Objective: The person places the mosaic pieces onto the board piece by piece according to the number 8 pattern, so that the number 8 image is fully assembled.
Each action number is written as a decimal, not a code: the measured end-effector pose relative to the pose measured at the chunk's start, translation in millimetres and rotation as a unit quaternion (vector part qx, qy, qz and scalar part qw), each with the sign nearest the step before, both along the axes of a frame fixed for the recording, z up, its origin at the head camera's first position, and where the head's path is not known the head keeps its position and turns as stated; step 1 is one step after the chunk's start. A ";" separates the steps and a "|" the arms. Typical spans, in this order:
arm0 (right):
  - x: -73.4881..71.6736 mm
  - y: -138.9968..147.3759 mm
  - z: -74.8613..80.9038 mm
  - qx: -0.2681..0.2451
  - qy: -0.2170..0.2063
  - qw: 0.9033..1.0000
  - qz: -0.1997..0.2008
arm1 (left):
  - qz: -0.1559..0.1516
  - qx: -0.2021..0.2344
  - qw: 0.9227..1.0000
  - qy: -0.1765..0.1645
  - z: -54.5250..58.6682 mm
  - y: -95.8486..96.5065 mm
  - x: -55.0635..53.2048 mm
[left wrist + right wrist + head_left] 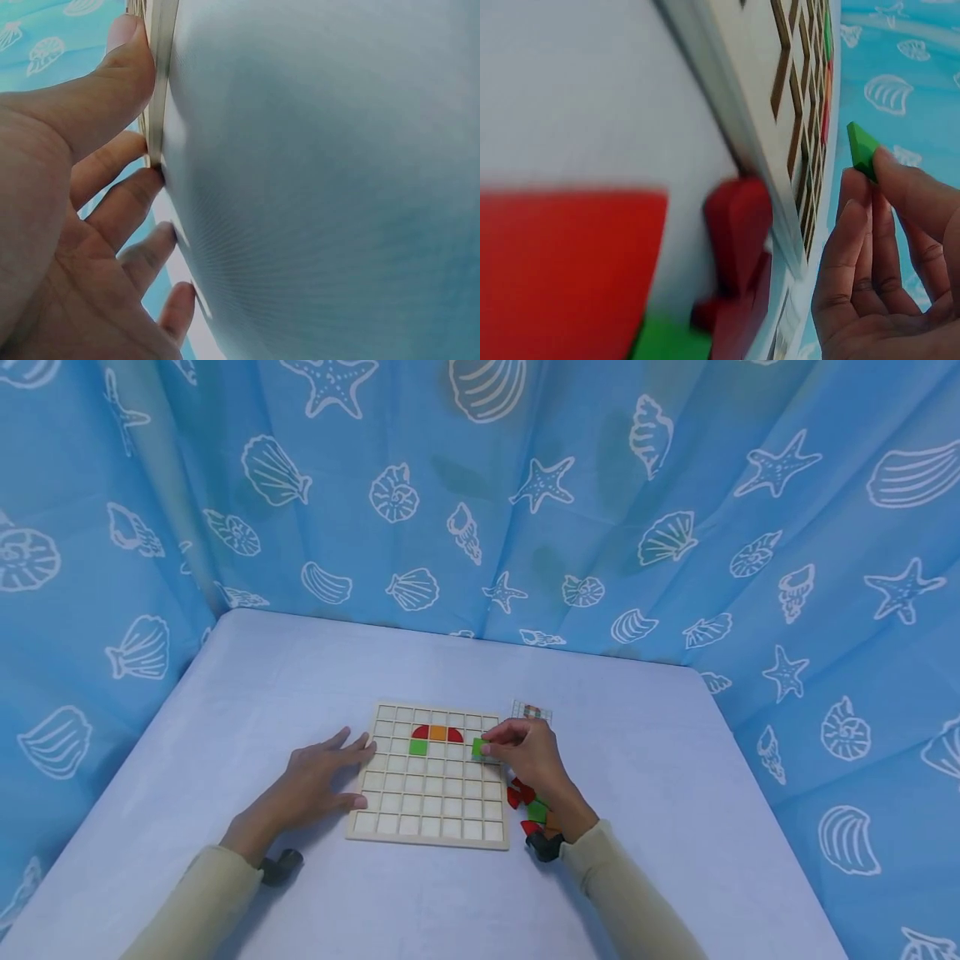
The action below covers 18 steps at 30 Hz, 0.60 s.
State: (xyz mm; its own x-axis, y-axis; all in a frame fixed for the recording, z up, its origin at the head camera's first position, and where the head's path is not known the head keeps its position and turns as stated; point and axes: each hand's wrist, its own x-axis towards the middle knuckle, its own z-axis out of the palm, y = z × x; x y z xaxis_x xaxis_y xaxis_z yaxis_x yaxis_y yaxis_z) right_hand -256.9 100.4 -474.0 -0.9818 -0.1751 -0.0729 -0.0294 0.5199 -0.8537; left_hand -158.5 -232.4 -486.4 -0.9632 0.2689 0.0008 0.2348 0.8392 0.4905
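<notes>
A wooden grid board (430,841) with square cells lies on the table. My left hand (318,781) rests at its left side, fingers spread and fairly straight; in the left wrist view the thumb and fingertips touch the board's edge (156,112). Over the right part of the grid, my right hand (534,758) pinches a green square tile (477,748) between thumb and fingers, and the right wrist view shows this green tile (862,152) raised above the board. An orange square tile (437,733) sits between two red curved tiles (455,736), with another green tile (418,747) below the left one.
Loose red, green and orange tiles (537,812) lie right of the board, partly under my right wrist. A small pattern card (517,709) lies behind my right hand. A blue shell-print curtain (480,527) surrounds the white table (637,760).
</notes>
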 end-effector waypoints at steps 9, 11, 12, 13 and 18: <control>0.8 -23.2 -4.1 0.008 -0.004 1.000 0.017 | 0.003 -0.005 1.000 0.002 -1.3 1.3 -1.6; 0.5 -27.2 -4.2 0.024 0.001 1.000 0.020 | 0.002 -0.005 1.000 0.000 -0.3 1.6 -1.4; 0.5 -29.2 -3.7 0.031 0.002 0.999 0.020 | 0.002 -0.005 1.000 0.000 0.2 1.8 -1.4; 0.1 -30.8 -3.7 0.038 0.006 0.999 0.020 | 0.003 -0.006 1.000 -0.002 1.0 2.0 -1.3; -0.3 -36.8 -2.5 0.072 0.016 0.997 0.031 | 0.006 -0.015 1.000 -0.009 2.8 2.8 -1.5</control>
